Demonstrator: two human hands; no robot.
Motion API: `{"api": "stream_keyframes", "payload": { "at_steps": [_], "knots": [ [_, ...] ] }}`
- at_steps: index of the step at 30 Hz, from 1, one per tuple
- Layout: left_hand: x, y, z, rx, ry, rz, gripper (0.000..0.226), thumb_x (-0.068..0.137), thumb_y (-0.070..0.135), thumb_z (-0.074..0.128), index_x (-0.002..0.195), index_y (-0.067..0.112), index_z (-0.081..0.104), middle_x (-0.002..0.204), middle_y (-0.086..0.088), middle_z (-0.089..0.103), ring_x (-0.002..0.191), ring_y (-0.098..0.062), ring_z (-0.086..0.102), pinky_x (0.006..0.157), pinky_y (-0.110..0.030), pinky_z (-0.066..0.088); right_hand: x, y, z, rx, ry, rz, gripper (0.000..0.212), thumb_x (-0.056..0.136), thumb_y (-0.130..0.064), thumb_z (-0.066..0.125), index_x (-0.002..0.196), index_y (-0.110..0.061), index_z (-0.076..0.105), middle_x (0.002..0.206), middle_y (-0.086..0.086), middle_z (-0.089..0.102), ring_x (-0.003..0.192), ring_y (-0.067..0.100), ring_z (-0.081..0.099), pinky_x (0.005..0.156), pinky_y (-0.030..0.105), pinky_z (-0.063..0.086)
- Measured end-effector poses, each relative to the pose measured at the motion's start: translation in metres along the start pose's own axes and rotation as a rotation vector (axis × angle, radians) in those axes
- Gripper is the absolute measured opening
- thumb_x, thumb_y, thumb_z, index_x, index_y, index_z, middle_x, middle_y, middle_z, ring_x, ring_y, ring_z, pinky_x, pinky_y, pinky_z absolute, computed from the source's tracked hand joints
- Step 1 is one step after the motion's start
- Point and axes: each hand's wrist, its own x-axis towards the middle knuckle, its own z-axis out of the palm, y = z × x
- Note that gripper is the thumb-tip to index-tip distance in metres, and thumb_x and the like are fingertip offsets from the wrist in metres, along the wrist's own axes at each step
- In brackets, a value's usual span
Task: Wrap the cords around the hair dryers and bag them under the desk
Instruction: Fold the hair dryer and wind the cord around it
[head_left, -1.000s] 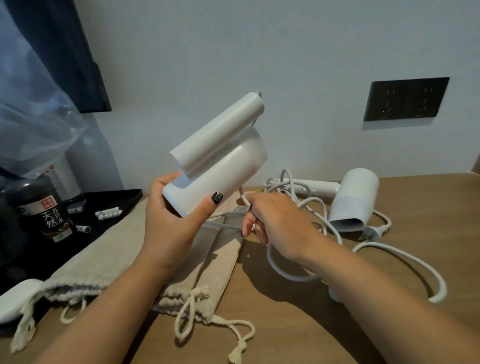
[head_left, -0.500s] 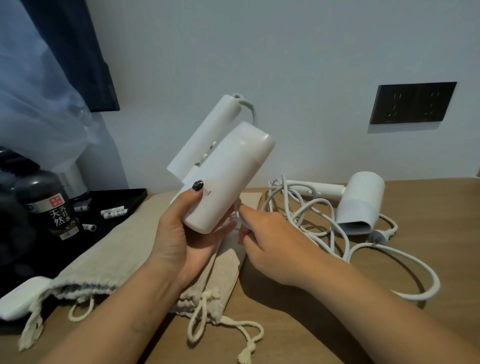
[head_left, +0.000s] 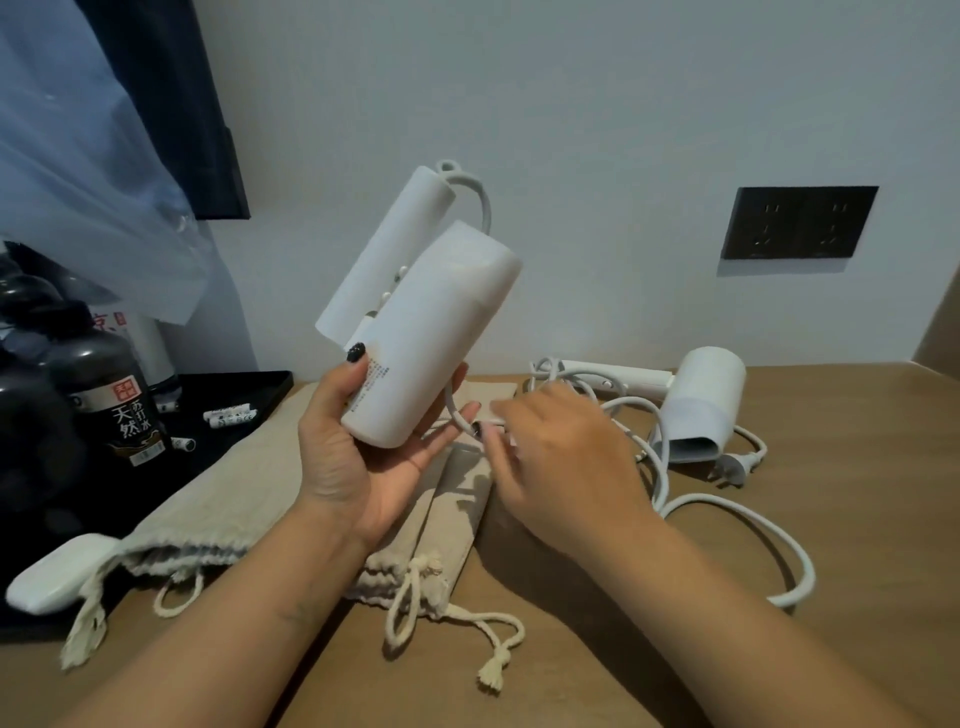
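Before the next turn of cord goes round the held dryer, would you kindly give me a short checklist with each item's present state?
1. Left hand grips the folded dryer firmly: ok.
2. Right hand has the cord: cannot tell, motion blur hides the fingers.
3. Cord wound round the dryer: not ok, only a loop at the handle end.
4. Slack free of the second dryer: not ok, the cords lie tangled on the desk.
5. Bags within reach: ok, flat beneath the hands.
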Motion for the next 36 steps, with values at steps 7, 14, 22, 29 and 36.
{"api": "stream_keyframes", "payload": {
  "at_steps": [7, 14, 22, 29, 36],
  "knots": [
    [0.002, 0.0, -0.004, -0.022, 0.026, -0.027, 0.049, 0.073, 0.032, 0.062, 0.119, 0.013, 0.058, 0.109, -0.021, 0.066, 0.101, -0.042, 0.066, 0.092, -0.047, 0.051, -0.008, 0.02, -0.016, 0.46, -0.287, 0.629, 0.033, 0.087, -0.032, 0.065, 0.118, -0.021, 0.063, 0.078, -0.01, 0.067, 0.069, 0.006, 0.063, 0.063, 0.02, 0.054],
    [-0.004, 0.008, -0.004, 0.09, -0.089, -0.018, 0.03, 0.068, 0.036, 0.061, 0.085, 0.018, 0.078, 0.099, -0.022, 0.063, 0.076, -0.036, 0.062, 0.067, -0.031, 0.054, 0.016, 0.024, -0.041, 0.588, -0.031, 0.583, 0.028, 0.09, -0.016, 0.06, 0.118, -0.016, 0.065, 0.083, 0.0, 0.071, 0.08, 0.016, 0.068, 0.08, 0.041, 0.058],
    [0.003, 0.023, -0.016, 0.06, -0.017, 0.076, 0.047, 0.068, 0.036, 0.059, 0.11, 0.015, 0.059, 0.09, -0.018, 0.067, 0.067, -0.03, 0.056, 0.055, -0.024, 0.048, 0.068, 0.074, -0.098, 0.516, 0.296, 0.571, 0.029, 0.091, -0.007, 0.043, 0.099, -0.01, 0.07, 0.079, 0.004, 0.067, 0.064, 0.015, 0.059, 0.064, 0.03, 0.05],
    [0.01, 0.031, -0.027, 0.029, 0.098, 0.132, 0.032, 0.084, 0.031, 0.055, 0.111, 0.016, 0.06, 0.094, -0.016, 0.07, 0.082, -0.033, 0.064, 0.066, -0.03, 0.052, 0.064, 0.129, -0.123, 0.259, 0.33, 0.632, 0.034, 0.092, -0.003, 0.04, 0.105, -0.007, 0.07, 0.089, 0.008, 0.065, 0.084, 0.02, 0.059, 0.068, 0.018, 0.044],
    [0.009, 0.027, -0.025, 0.12, 0.139, 0.136, 0.026, 0.085, 0.029, 0.052, 0.105, 0.014, 0.06, 0.083, -0.012, 0.07, 0.07, -0.03, 0.064, 0.065, -0.028, 0.052, 0.006, 0.163, -0.058, 0.095, 0.027, 0.896, 0.032, 0.094, -0.001, 0.045, 0.117, -0.004, 0.066, 0.116, 0.019, 0.065, 0.106, 0.036, 0.057, 0.083, 0.034, 0.044]
  ]
}}
